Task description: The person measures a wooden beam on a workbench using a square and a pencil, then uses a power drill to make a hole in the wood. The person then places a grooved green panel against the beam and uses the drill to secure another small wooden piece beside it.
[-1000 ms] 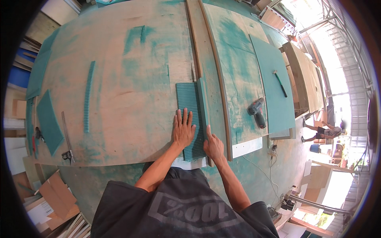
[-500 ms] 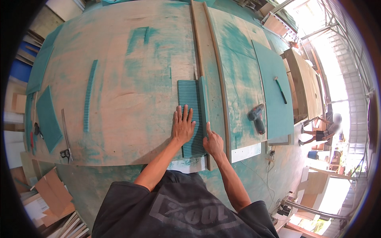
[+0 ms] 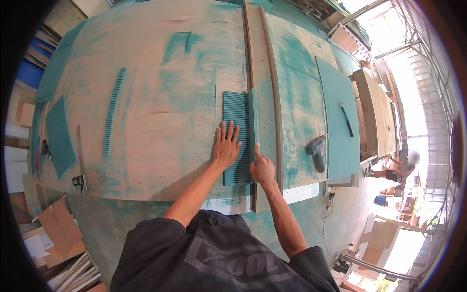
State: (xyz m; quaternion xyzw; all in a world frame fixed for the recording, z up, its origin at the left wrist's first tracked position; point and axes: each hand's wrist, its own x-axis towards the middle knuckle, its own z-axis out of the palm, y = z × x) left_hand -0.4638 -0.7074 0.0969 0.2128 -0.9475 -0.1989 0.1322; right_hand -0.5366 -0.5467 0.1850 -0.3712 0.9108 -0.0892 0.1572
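Note:
A teal ribbed board (image 3: 237,108) lies lengthwise on the large stained work table, its many grooves running crosswise. My left hand (image 3: 226,147) rests flat on its left part, fingers stretched out and a little apart. Along the board's right edge runs a narrow teal strip (image 3: 253,114), close beside a raised wooden rail (image 3: 248,39). My right hand (image 3: 263,169) is closed at the near part of this strip, with the thumb on its left and the index finger stretched forward along it. The other right fingers are curled and partly hidden.
A second wooden rail (image 3: 273,78) runs parallel on the right. Beyond it lie a cordless drill (image 3: 317,152) and a hammer (image 3: 347,119) on a teal sheet (image 3: 335,151). At left are a ribbed strip (image 3: 114,112), a square (image 3: 80,160) and a teal panel (image 3: 59,138). A person (image 3: 401,168) stands far right.
The ribbed board and the narrow strip have slid slightly away from me along the rail, both hands moving with them. The view has turned a little.

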